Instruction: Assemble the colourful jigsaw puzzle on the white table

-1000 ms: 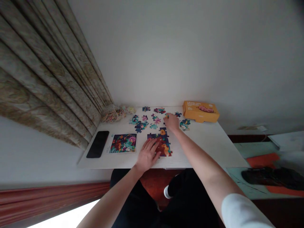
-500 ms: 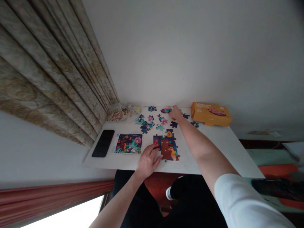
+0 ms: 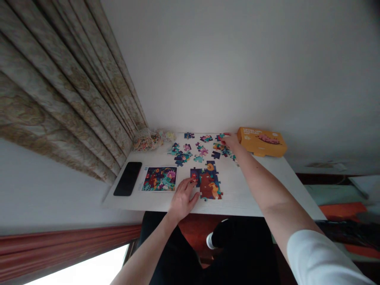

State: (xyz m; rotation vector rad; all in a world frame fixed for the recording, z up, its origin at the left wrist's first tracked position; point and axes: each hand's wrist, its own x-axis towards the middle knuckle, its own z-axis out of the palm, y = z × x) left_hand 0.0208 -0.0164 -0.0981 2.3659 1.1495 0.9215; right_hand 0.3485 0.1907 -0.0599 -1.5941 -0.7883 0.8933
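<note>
Puzzle piece [image 3: 219, 137] meets your right hand [image 3: 232, 141] just right of centre (can't tell if the grip pinches); your left hand [image 3: 182, 199], loosely spread, touches joined pieces [image 3: 210, 184].

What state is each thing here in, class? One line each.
Puzzle: partly joined
Loose pieces: scattered
Left hand: fingers at the puzzle's left side
Right hand: at a far piece, grip unclear
Card: flat, picture up
Phone: flat, screen dark
Box: open or shut unclear
Bags: filled
Curtain: hanging in folds
</note>
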